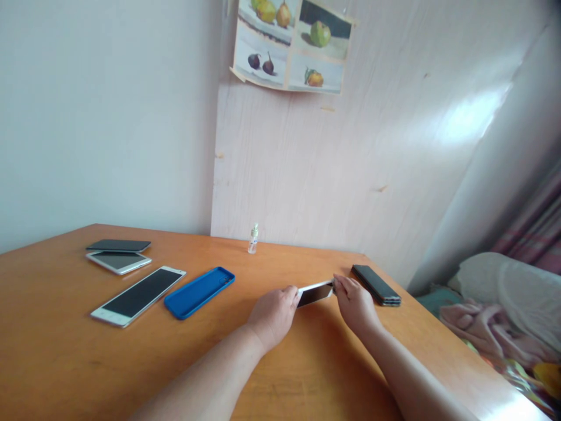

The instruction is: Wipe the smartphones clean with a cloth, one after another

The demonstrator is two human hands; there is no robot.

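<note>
Between my hands a white smartphone (316, 293) with a dark screen is held tilted, a little above the wooden table (289, 374). My left hand (274, 316) grips its left end, fingers closed. At the other end, my right hand (354, 301) pinches the phone's edge. To the left of my left hand lies an empty blue phone case (197, 292), open side up. Beside it rests a larger white smartphone (139, 297), screen up. Just beyond my right hand is a stack of dark phones (376, 285).
A white phone (119, 261) and a dark phone (118, 245) lie close together at the far left. A small clear spray bottle (253, 240) stands near the wall. Fruit pictures (289, 47) hang above. Crumpled bedding (504, 327) lies past the table's right edge.
</note>
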